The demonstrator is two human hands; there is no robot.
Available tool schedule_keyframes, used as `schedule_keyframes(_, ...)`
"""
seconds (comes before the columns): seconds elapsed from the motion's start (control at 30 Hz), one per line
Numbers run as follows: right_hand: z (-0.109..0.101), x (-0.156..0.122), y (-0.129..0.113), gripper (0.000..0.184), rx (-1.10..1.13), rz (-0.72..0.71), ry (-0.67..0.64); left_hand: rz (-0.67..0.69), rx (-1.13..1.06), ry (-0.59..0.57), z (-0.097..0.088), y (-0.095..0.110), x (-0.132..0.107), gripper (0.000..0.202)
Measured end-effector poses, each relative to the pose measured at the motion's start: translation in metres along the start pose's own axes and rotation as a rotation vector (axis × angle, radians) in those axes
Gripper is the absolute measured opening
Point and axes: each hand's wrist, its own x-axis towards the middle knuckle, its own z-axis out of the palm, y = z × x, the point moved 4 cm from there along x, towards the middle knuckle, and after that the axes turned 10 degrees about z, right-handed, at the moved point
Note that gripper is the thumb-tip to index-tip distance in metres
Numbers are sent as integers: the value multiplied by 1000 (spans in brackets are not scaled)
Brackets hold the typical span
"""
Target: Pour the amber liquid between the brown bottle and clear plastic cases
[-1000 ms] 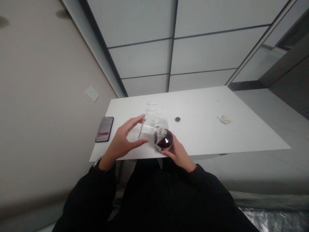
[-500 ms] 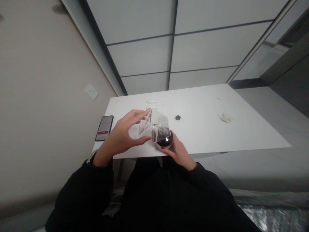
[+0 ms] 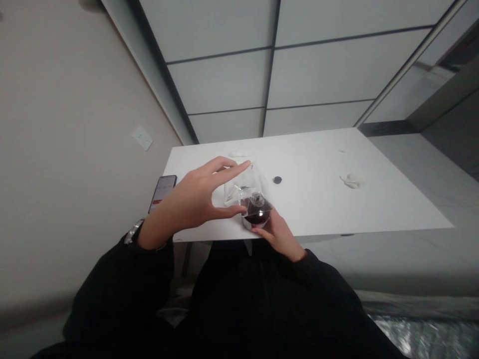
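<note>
My right hand [image 3: 276,233] cups the dark round piece [image 3: 256,216] from the near side, fingers closed under its pale base. This keeps it steady just over the near edge of the worktop [image 3: 322,199]. My left hand [image 3: 196,200] is spread wide across the clear wrapping [image 3: 244,185]. The thumb presses its near corner and the forefinger reaches over its far top, so I judge the span is there to hold the limp film open and steer it. The wrapping stands right against the dark piece and partly over it. I cannot tell whether the piece is inside the film or only behind it.

A second ago the wrapping lay lower and squarer to the left of the piece, held more from the side. Now it is tipped up and drawn over the piece, and my left hand has risen with its fingers stretched farther. My right hand has barely moved.

The phone [image 3: 162,192] lies at the left edge. A small dark disc [image 3: 277,180] and a crumpled white scrap [image 3: 352,181] sit farther right, well apart.
</note>
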Motion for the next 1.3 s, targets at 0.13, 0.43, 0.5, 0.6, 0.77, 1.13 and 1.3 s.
schedule_keyframes(0.13, -1, 0, -1, 78, 3, 7, -8, 9, -13, -16, -2, 2, 7, 73)
schedule_keyframes(0.43, -1, 1, -5, 80, 20, 6, -24, 0, -111, 26, -7, 5, 19, 68)
schedule_keyframes(0.5, -1, 0, -5, 78, 9, -4, -15, 28, -42, -25, -6, 6, 21, 68)
schedule_keyframes(0.6, -1, 0, -4, 74, -20, -7, -13, 66, 115, -146, -6, 11, 25, 70)
schedule_keyframes(0.77, -1, 1, -4, 66, -62, -1, -34, 32, 304, -306, -7, 22, 32, 70)
schedule_keyframes(1.13, -2, 1, -5, 76, -24, 6, -31, 44, 384, -410, -5, 28, 44, 70)
schedule_keyframes(1.3, -2, 1, -5, 80, -5, 9, -44, 58, 385, -419, -6, 29, 46, 69)
